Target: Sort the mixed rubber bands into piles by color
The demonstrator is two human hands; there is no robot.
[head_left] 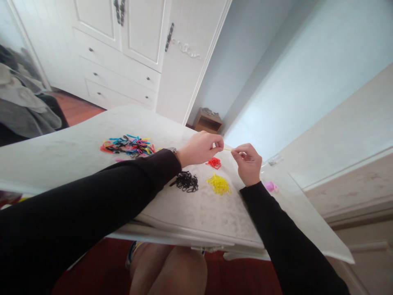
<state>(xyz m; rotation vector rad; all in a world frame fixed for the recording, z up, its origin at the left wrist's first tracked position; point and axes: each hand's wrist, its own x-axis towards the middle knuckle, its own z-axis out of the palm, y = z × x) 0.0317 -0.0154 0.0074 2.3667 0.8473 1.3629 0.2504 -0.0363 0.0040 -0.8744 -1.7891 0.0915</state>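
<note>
A big white tabletop (61, 151) crosses the frame. Mixed-color bands (130, 145) lie left of center. The left hand (199, 148), mid-frame, and right hand (249, 163), farther right, pinch. Lower are black bands (186, 182), yellow bands (218, 184) and red bands (214, 163). Right of center, both hands hold one thin yellow band (227, 149).

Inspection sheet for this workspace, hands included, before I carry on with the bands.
Surface: white table, faint patchy marks.
Job's things: thin yellow strand held up; mixed-colour pile, black pile, yellow pile, red pile.
Clutter: pink item on the table's right side, too blurred to identify.
Hands: left hand and right hand each pinch the strand.
Cables: nothing seen.
Surroundings: white wardrobe beyond the table, grey cloth far left.
</note>
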